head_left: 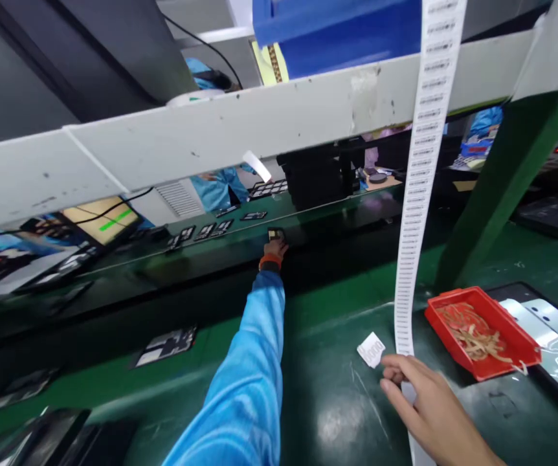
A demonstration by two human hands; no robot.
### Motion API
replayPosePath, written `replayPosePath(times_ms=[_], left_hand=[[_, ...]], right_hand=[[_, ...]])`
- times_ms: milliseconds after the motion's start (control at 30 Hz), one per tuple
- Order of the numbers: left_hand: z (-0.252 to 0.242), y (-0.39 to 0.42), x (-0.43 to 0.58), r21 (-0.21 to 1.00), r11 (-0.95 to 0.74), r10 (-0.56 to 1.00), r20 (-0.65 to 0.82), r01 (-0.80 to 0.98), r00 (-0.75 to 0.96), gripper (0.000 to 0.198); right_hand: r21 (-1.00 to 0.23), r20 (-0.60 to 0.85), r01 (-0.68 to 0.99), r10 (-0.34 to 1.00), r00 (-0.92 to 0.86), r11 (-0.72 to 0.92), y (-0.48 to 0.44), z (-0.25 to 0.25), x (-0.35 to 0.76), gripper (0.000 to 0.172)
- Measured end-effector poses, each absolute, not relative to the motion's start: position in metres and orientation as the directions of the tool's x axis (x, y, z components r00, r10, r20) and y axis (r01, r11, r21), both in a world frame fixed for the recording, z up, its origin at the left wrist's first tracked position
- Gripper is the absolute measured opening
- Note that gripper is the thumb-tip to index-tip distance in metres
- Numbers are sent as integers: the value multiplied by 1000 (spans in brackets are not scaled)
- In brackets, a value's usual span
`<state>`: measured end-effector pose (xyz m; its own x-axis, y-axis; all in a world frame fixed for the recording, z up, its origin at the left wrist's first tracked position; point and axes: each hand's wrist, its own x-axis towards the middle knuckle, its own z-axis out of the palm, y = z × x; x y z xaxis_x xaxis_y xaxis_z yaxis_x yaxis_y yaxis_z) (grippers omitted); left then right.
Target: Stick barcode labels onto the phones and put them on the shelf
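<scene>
My left hand (pixel 276 248), in a blue sleeve with an orange band at the wrist, reaches far forward over the green surface. Its fingers are closed on the near end of a small dark phone-like device (pixel 274 233) with a yellowish patch. Nearer to me, my right hand (pixel 422 404) hovers with thumb and index finger apart, in front of a long hanging strip of barcode labels (pixel 417 194). The strip passes behind the fingers, and no grip on it shows. Just left of those fingertips lies a small white printed label (pixel 371 349).
A red bin (pixel 507 359) of rubber bands stands at right beside pale panels (pixel 551 349). Opened devices (pixel 166 346) lie left, more (pixel 213 230) farther back. A white shelf beam (pixel 211 133) and green post (pixel 497 175) frame the space. A co-worker's blue sleeve (pixel 218 189) shows beyond.
</scene>
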<state>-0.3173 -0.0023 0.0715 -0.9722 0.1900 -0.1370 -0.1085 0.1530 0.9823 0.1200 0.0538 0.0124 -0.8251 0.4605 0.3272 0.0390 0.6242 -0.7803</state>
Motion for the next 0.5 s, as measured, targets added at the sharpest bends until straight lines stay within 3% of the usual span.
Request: replayPosePath(times_ms=[233, 367, 500], left_hand=[[133, -112, -286, 817, 572, 358, -162, 79, -920, 36], [178, -221, -230, 733, 663, 411, -184, 154, -893, 38], [185, -316, -106, 668, 679, 504, -122, 305, -855, 23]], right_hand=[[-695, 262, 71, 345, -901, 716, 53, 16, 128, 31], [-583, 222, 103, 280, -934, 806, 60, 11, 127, 41], [-497, 161, 131, 240, -957, 858, 64, 9, 125, 30]])
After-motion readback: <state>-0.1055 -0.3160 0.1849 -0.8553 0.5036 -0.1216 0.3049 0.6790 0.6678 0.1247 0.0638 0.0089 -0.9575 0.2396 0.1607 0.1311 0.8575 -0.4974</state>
